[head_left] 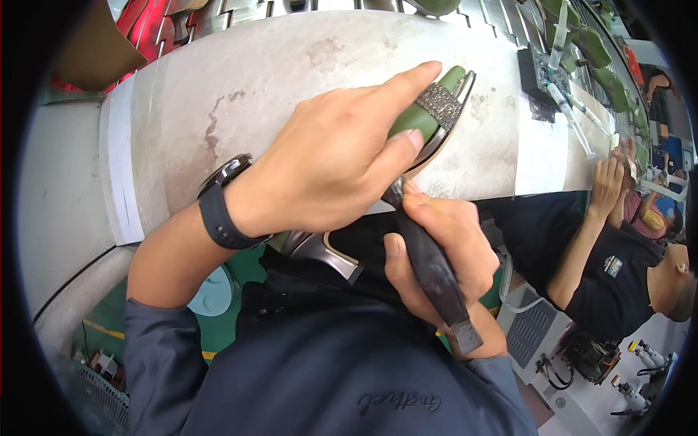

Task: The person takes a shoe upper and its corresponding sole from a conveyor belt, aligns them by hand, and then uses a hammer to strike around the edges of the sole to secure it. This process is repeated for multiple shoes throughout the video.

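Observation:
My left hand [331, 149] lies over a high-heeled sandal, its fingers closed on it and its index finger stretched toward the toe. The sandal [445, 105] has a glittery dark strap over a green shoe last [413, 125]. Below my wrist shows its metallic grey heel [327, 256], pointing toward me; the middle of the shoe is hidden by the hand. My right hand [447, 251] grips a dark tool [429, 261] with a flat end toward me. The tool's narrow metal end is close to the sole's edge; whether it touches cannot be seen.
A pale, stained worktable [240, 94] lies under the sandal. At its right, syringes [571, 120] lie by a black block [534, 73]. A conveyor with green lasts [592, 47] runs along the far side. A co-worker in black [618, 269] works to the right.

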Demonstrator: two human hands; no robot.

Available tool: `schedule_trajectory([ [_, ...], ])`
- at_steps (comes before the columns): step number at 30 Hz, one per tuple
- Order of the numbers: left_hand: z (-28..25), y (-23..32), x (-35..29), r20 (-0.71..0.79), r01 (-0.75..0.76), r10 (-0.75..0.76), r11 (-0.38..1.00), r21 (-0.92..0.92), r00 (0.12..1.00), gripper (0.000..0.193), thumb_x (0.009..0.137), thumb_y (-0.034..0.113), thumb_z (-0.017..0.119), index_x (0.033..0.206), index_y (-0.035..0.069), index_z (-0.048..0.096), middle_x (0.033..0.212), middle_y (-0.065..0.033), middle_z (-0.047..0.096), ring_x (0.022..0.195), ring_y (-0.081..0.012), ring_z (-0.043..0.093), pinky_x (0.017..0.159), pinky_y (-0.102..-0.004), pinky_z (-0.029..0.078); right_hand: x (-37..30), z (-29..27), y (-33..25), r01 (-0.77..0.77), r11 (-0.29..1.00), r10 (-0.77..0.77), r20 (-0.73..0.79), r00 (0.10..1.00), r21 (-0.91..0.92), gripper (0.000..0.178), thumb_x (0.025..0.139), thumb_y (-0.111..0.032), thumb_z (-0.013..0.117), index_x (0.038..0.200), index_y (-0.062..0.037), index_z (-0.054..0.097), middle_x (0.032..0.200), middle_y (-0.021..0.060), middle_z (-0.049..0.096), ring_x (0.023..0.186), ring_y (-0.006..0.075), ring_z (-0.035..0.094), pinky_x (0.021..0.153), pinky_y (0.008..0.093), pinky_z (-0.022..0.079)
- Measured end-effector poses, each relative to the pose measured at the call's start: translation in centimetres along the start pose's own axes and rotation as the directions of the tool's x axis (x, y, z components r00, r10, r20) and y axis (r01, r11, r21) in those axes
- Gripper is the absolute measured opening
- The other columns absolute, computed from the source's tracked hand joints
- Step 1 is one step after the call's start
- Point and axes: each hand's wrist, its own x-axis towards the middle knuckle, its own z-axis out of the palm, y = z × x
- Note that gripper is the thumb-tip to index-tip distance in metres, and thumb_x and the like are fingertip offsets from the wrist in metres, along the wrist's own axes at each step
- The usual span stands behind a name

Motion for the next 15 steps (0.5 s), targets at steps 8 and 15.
schedule_trajectory([
  [8, 0.2, 0.4, 0.2, -0.002, 0.062, -0.062, 0.995, 0.074, 0.998, 0.054, 0.102, 0.01, 0.058, 0.153, 0.001, 0.046, 0.112, -0.0226, 0.072, 0.099, -0.0347, 0.071, 0.093, -0.0381, 0.053, 0.0, 1.2, -1.8, -0.203, 0.936, 0.165, 0.153, 0.974, 0.288, 0.039, 0.084, 0.0, 0.077, 0.121, 0.0027, 0.067, 0.114, 0.0211, 0.074, 0.101, 0.0293, 0.075, 0.091, 0.0359, 0.058],
  [15, -0.7, 1.1, 1.2, 0.095, 0.153, -0.157, 0.987, 0.055, 0.983, 0.052, 0.107, 0.025, 0.055, 0.151, -0.001, 0.049, 0.113, -0.0203, 0.073, 0.102, -0.0286, 0.071, 0.093, -0.0372, 0.053, 1.4, -1.5, 0.0, -0.325, 0.82, 0.301, 0.127, 0.945, 0.472, 0.029, 0.09, -0.005, 0.077, 0.118, -0.0005, 0.071, 0.108, 0.011, 0.077, 0.094, 0.0119, 0.072, 0.084, 0.0276, 0.058],
])
